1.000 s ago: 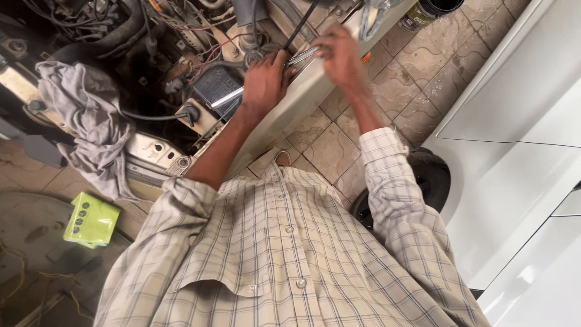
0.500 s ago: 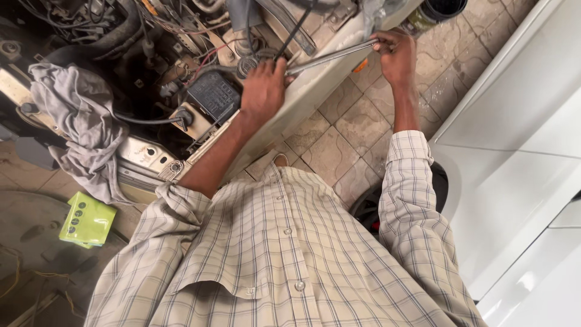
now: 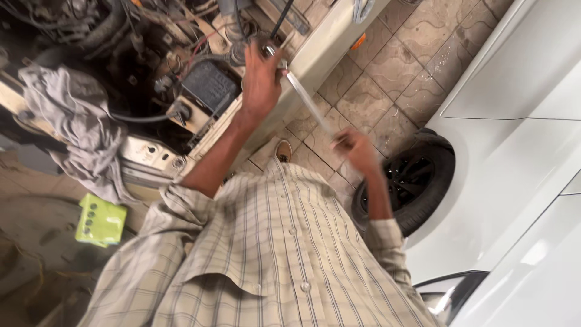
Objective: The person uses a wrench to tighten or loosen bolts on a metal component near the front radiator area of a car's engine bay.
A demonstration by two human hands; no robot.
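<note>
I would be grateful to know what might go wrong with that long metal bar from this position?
The left hand steadies the head of the long metal bar in the engine bay while the right hand grips its far end; a slip could drive knuckles into the wiring. A swing might strike the white car nearby. The grey rag could snag.

One package in view: a flat, roughly square lime-green pack (image 3: pixel 100 221) with rows of small dark dots on its face, lying low on the left beside the grey cloth (image 3: pixel 78 130). No labels, signs or screens can be made out.
</note>
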